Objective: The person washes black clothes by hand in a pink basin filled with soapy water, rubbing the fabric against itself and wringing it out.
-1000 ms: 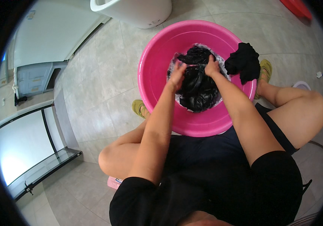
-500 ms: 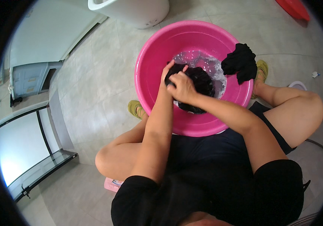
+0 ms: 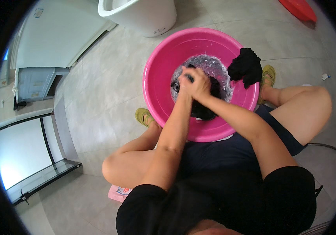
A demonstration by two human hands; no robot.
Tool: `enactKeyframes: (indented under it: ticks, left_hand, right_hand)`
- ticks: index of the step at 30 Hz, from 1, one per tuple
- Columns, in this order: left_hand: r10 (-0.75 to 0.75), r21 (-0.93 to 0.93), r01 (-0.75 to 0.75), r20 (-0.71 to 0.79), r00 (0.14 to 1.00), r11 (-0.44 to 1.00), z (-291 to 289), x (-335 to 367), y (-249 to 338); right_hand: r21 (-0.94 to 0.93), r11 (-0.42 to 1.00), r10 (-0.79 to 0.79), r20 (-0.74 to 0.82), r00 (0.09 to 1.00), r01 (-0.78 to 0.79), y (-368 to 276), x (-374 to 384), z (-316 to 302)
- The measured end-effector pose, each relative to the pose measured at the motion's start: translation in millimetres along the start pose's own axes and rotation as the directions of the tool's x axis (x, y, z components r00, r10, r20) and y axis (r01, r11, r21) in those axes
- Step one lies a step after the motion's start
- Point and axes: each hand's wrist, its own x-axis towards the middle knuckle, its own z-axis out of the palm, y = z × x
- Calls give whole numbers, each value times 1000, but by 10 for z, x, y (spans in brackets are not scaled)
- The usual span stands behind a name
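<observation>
Both of my hands are together over the soapy water in a large pink basin (image 3: 156, 98). Wet black clothing (image 3: 205, 111) lies in the water below them and bunches up between them. My left hand (image 3: 184, 81) grips part of this cloth, its fingers mostly hidden. Against it, my right hand (image 3: 200, 84) is curled over the same cloth, a dark bit showing between the two. A second black cloth (image 3: 246, 68) hangs over the basin's right rim, apart from my hands.
Beyond the basin stands a white tub-like fixture (image 3: 144, 17). At the far right is a red plastic basin (image 3: 299, 9). A pink package (image 3: 119, 192) lies by my left thigh, and a grey hose (image 3: 332, 149) runs along the floor at right. Glass framing (image 3: 54, 172) stands at left.
My hands have come together and shifted slightly right, off the basin's left side, with the cloth bunched between them. The cloth on the rim still hangs there.
</observation>
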Motion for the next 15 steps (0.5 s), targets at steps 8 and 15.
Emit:
enactKeyframes:
  ticks: [8, 15]
  left_hand:
    - [225, 305, -124, -325, 918, 944, 317, 203, -276]
    - [122, 248, -107, -44, 992, 963, -50, -83, 195]
  right_hand:
    - [-242, 957, 136, -112, 984, -159, 383, 569, -254]
    - [-125, 992, 20, 41, 999, -15, -19, 153, 3]
